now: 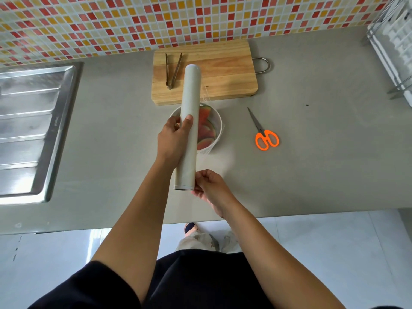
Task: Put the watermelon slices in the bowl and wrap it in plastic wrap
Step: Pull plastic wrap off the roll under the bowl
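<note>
A white bowl (218, 126) stands on the grey counter and holds several watermelon slices (206, 128). A long grey roll of plastic wrap (189, 112) hovers lengthwise over the bowl's left half and hides it. My left hand (172, 141) grips the roll at its middle. My right hand (208, 186) pinches at the roll's near end, fingers closed on the film edge there. A thin strip of clear film (206, 94) trails off the roll's right side above the bowl.
A wooden cutting board (223, 72) with metal tongs (172, 70) lies behind the bowl. Orange-handled scissors (265, 134) lie right of the bowl. A steel sink drainboard (33, 130) is at the left, a dish rack (394, 45) at the far right.
</note>
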{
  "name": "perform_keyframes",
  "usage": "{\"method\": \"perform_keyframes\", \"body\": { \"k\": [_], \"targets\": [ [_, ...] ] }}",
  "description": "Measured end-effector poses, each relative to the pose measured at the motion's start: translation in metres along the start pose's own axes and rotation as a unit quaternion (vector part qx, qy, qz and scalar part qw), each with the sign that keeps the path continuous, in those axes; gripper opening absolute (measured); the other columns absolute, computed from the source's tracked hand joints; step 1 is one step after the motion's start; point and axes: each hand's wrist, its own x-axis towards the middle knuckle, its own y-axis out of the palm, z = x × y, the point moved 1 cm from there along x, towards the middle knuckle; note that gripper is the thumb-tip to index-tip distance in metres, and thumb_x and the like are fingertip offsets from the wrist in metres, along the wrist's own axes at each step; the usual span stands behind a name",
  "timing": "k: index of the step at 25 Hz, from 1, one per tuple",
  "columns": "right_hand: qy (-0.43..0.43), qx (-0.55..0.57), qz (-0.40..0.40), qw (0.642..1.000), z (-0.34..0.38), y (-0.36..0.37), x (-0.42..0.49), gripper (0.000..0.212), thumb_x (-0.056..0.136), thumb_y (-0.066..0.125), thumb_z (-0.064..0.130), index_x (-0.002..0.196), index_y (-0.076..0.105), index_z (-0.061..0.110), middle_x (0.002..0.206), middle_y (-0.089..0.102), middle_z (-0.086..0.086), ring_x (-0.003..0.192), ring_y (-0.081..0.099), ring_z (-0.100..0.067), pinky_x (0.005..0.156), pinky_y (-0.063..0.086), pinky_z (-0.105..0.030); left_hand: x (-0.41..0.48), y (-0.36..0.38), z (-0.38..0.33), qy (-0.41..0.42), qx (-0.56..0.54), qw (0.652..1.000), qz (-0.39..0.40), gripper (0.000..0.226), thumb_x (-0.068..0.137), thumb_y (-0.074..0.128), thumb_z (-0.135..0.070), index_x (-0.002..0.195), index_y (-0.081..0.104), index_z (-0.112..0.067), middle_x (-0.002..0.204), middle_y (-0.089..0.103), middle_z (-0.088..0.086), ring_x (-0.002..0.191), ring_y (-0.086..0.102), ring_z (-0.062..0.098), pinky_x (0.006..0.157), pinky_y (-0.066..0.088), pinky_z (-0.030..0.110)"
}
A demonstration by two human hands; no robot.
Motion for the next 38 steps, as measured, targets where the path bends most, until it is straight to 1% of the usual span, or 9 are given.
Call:
{"method": "perform_keyframes", "body": {
  "k": [3,7,15,20,24,28,32,35,38],
  "targets": [
    [0.016,0.025,0.005,1.000,0.002,0.001,-0.001,0.019,0.095,0.045,0.009,0.078,0.052,0.013,0.074,0.058,-0.002,0.064,0.057,-0.010,0.069,0.053,-0.021,0.000,0.000,0.000,0.002,-0.005,1.000,-0.003,0.050,0.087,0.049,-0.054,0.123,0.056,-0.021,0.107,0.064,0.000,0.088,0.063,0.018,0.076,0.055,0.035],
    [0.048,0.198,0.056,0.977,0.002,0.002,-0.004,0.013,0.093,0.050,0.013,0.083,0.057,0.011,0.072,0.069,0.000,0.068,0.067,-0.012,0.067,0.056,-0.024,0.001,0.000,0.000,0.007,-0.008,1.000,-0.001,0.047,0.087,0.048,-0.053,0.121,0.059,-0.022,0.103,0.065,-0.001,0.081,0.063,0.013,0.064,0.050,0.026],
    [0.014,0.179,0.020,0.984,-0.004,0.008,-0.003,0.019,0.088,0.047,-0.010,0.084,0.053,0.008,0.077,0.061,-0.007,0.071,0.060,-0.013,0.064,0.053,-0.017,-0.002,0.001,0.000,0.016,-0.013,1.000,-0.003,0.047,0.088,0.048,-0.053,0.122,0.058,-0.023,0.102,0.064,-0.002,0.081,0.063,0.011,0.066,0.052,0.028],
    [0.006,0.150,0.002,0.989,-0.001,0.006,-0.001,0.015,0.087,0.050,-0.007,0.091,0.055,0.006,0.083,0.062,-0.009,0.079,0.061,-0.016,0.066,0.054,-0.018,-0.003,0.001,-0.001,0.025,-0.015,1.000,-0.002,0.046,0.089,0.048,-0.051,0.124,0.058,-0.023,0.103,0.065,0.000,0.086,0.064,0.018,0.074,0.055,0.035],
    [0.031,0.213,0.021,0.976,0.000,0.000,-0.001,0.029,0.088,0.059,0.019,0.116,0.056,0.014,0.104,0.067,-0.002,0.095,0.063,-0.015,0.081,0.051,-0.026,-0.002,0.001,-0.001,0.022,-0.017,1.000,0.004,0.046,0.089,0.048,-0.051,0.124,0.058,-0.024,0.103,0.064,-0.001,0.085,0.063,0.015,0.069,0.053,0.029],
    [0.031,0.275,0.033,0.960,0.006,0.009,0.005,0.011,0.091,0.054,0.018,0.098,0.062,0.015,0.088,0.074,0.004,0.082,0.069,-0.009,0.076,0.056,-0.026,-0.003,0.001,-0.001,0.019,-0.025,0.999,0.003,0.042,0.089,0.049,-0.051,0.121,0.060,-0.025,0.101,0.065,-0.003,0.084,0.063,0.012,0.066,0.051,0.026],
    [0.049,0.339,0.033,0.939,0.004,0.015,0.008,0.028,0.090,0.055,0.018,0.118,0.057,0.020,0.109,0.067,0.003,0.099,0.063,-0.011,0.068,0.056,-0.028,-0.004,0.002,-0.001,0.013,-0.031,0.999,0.007,0.042,0.088,0.049,-0.052,0.119,0.059,-0.026,0.102,0.066,-0.001,0.088,0.065,0.018,0.075,0.056,0.036],
    [0.041,0.313,0.030,0.948,0.007,0.011,0.008,0.020,0.089,0.056,0.024,0.108,0.063,0.026,0.109,0.066,0.008,0.111,0.053,-0.009,0.085,0.049,-0.034,-0.003,0.001,0.000,0.011,-0.031,0.999,0.011,0.042,0.087,0.049,-0.053,0.119,0.059,-0.027,0.102,0.066,-0.001,0.088,0.065,0.019,0.079,0.057,0.042],
    [0.058,0.293,0.013,0.954,0.009,0.007,0.007,0.015,0.090,0.055,0.029,0.097,0.067,0.025,0.094,0.067,0.010,0.098,0.050,-0.009,0.097,0.038,-0.034,-0.003,0.001,0.000,0.012,-0.035,0.999,0.010,0.042,0.087,0.050,-0.053,0.121,0.058,-0.028,0.101,0.065,-0.003,0.087,0.065,0.018,0.079,0.057,0.042]
  ]
}}
